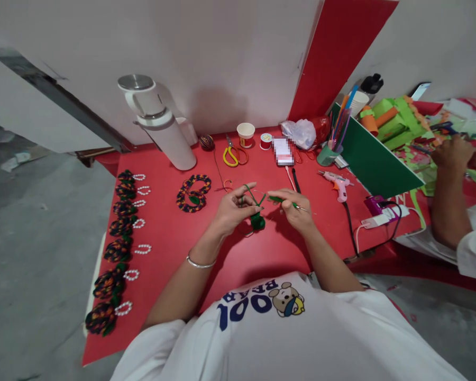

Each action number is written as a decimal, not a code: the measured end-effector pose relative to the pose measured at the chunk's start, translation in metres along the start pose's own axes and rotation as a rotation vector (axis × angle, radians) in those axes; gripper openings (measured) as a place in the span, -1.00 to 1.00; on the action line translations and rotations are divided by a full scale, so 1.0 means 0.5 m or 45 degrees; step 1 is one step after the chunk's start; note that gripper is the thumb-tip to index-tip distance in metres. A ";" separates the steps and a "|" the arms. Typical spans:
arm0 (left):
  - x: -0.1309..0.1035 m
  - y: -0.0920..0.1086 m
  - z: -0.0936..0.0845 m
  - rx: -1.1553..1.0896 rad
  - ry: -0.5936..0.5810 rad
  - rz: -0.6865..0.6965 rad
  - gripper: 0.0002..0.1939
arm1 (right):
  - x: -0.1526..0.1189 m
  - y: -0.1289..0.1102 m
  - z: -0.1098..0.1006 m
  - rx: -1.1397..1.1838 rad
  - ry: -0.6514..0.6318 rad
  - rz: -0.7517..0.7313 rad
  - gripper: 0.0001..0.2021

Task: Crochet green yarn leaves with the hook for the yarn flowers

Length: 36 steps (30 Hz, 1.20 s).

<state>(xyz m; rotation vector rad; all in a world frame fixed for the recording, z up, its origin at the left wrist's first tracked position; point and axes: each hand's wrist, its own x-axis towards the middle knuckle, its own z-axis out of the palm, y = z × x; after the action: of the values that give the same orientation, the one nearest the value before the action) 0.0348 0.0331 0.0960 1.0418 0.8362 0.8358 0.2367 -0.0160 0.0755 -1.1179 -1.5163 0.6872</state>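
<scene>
My left hand (232,209) pinches green yarn (257,201) between thumb and fingers, and a strand runs up over the raised index finger. Just under those fingertips is a small dark green bundle (257,221); whether it is worked fabric or wound yarn I cannot tell. Closed around a slim crochet hook (295,206) with green and silvery parts, my right hand (297,210) is a short way to the right. Left of my hands, a braided loop (193,193) of dark and orange yarn lies on the red table (230,256).
Braided yarn bundles (121,226) and bead loops (138,224) line the left edge. Behind stand a flask (170,137), scissors (234,153), a paper cup (246,135) and a phone (283,152). Rightward are a glue gun (337,182), power strip (384,217), green divider (375,159) and another person's hand (454,153).
</scene>
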 end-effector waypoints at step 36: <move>0.026 -0.170 -0.081 0.202 0.381 -0.168 -0.65 | 0.014 0.099 0.025 -0.904 -0.264 -0.116 -0.72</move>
<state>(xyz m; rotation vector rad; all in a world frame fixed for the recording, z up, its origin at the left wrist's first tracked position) 0.0199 0.0364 0.0024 1.0003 1.2282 0.8346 0.2391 0.0114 0.0318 -1.5148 -2.0554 0.1913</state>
